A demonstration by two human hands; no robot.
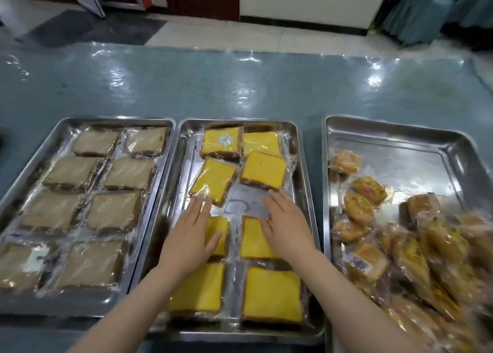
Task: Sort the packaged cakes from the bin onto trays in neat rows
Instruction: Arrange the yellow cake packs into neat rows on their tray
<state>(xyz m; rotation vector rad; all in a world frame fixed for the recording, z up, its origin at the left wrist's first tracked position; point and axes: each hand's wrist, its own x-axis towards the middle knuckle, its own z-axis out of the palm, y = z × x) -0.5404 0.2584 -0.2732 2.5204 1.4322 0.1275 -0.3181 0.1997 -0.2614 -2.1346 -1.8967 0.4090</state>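
While flattened palm-down over the middle tray point(306, 219), both hands open with fingers spread, gripping nothing. Left hand point(190, 235) resting on the near-left part of the tray, covering much of one yellow cake point(219, 230), fingertips touching the near corner of a tilted yellow cake point(213, 183). Right hand point(286, 226) lying over the far edge of another yellow cake point(253, 242), fingertips just short of a slice in the second row point(262, 170).

Eight packaged yellow cakes on the middle tray, in two columns: two at the far end, two askew behind a bare patch of steel, two under the hands, two large ones nearest the viewer point(272, 294). Bare patch between the hands and the tilted slices the only open room on this tray (a strip of a darker package also peeking out at the far rim).

Left tray point(16, 192): eight pale brown packaged cakes point(113, 214), two columns of four, filling it nearly edge to edge.

Right tray point(400, 144): loose heap of wrapped golden-brown cakes point(368, 190), too blurred and piled to count; far half bare.

Three trays side by side, rims almost touching, on a glossy blue-green table point(240, 80) with wide open surface beyond them.
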